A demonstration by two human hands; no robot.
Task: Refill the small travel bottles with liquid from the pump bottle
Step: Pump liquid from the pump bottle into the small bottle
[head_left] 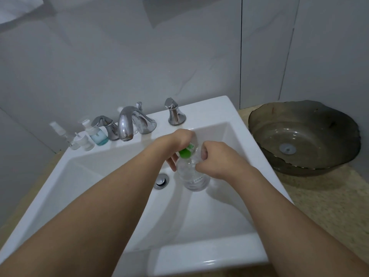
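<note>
The left hand has its fingers curled down over the green cap of a clear plastic bottle, one fingertip showing beside the bottle's shoulder; the right hand is wrapped round the bottle's upper body, fingers curled tight against the plastic. The bottle is held above the white sink, over the right half of the basin and nearer its back wall than its front rim, just right of the drain stopper. Its long axis is tilted: the capped end points up and away toward the back edge, and the base comes down toward the camera and slightly right. Whether it touches the basin cannot be told. On the sink's back ledge stand the chrome faucet and its two handles; at the back left corner sit a pump bottle with blue liquid and small travel bottles beside it. Right of the sink, a dark glass bowl rests on the countertop.
</note>
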